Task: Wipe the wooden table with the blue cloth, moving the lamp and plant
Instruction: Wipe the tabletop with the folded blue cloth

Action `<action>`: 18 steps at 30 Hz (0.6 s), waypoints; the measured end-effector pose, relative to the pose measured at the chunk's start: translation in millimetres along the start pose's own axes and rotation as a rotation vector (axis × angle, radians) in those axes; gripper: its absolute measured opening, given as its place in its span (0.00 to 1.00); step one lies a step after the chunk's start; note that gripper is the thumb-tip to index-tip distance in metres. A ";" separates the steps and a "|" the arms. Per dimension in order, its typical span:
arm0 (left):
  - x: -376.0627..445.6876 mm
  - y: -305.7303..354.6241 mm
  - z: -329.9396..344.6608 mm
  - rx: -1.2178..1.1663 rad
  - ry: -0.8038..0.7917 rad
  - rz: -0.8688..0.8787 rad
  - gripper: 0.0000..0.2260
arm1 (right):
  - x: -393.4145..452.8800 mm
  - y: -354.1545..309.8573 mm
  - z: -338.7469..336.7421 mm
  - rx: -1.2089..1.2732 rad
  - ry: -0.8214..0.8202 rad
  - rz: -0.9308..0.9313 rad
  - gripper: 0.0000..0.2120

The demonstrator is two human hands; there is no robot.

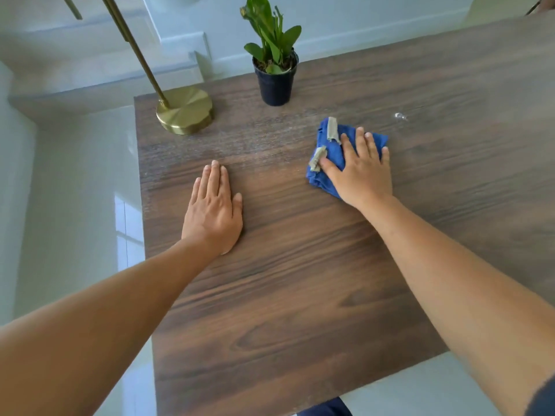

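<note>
With lamp (183, 111) and plant (274, 55) standing at the far edge: right hand (359, 172) flat on blue cloth (332, 154), fingers spread; left hand (213, 211) flat, open, on wooden counter (300, 280)

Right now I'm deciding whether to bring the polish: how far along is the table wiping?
The near wooden table looks clean and dark. The right hand presses the blue cloth mid-table; the left hand rests flat. A dusty band remains by the lamp and plant, both unmoved, and a white speck.

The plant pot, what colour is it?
Black; the plant pot shows plainly in the head view, the only one.
</note>
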State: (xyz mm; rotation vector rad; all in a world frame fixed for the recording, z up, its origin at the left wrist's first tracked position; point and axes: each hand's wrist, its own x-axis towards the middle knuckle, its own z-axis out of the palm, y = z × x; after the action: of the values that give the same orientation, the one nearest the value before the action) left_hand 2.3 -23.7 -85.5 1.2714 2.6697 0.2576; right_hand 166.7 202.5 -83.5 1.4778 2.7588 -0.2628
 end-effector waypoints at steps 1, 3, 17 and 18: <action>0.0 0.0 0.5 0.004 -0.002 0.000 0.28 | 12.0 7.2 -3.3 -0.005 0.000 0.069 0.43; 0.4 0.7 1.8 0.011 0.009 -0.002 0.28 | 35.6 -8.6 -4.6 0.005 0.015 0.147 0.43; -0.8 0.2 -0.1 0.019 0.004 0.006 0.29 | 43.2 -4.2 -9.5 -0.015 0.027 0.146 0.49; -1.1 0.5 0.8 0.020 0.011 0.002 0.28 | 48.7 -22.5 -9.3 0.005 0.021 0.153 0.48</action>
State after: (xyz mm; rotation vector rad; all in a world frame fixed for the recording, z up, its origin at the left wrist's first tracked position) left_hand 3.6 -24.2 -86.0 1.2819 2.6871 0.2403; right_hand 121.7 231.9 -74.8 1.6915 2.6440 -0.2541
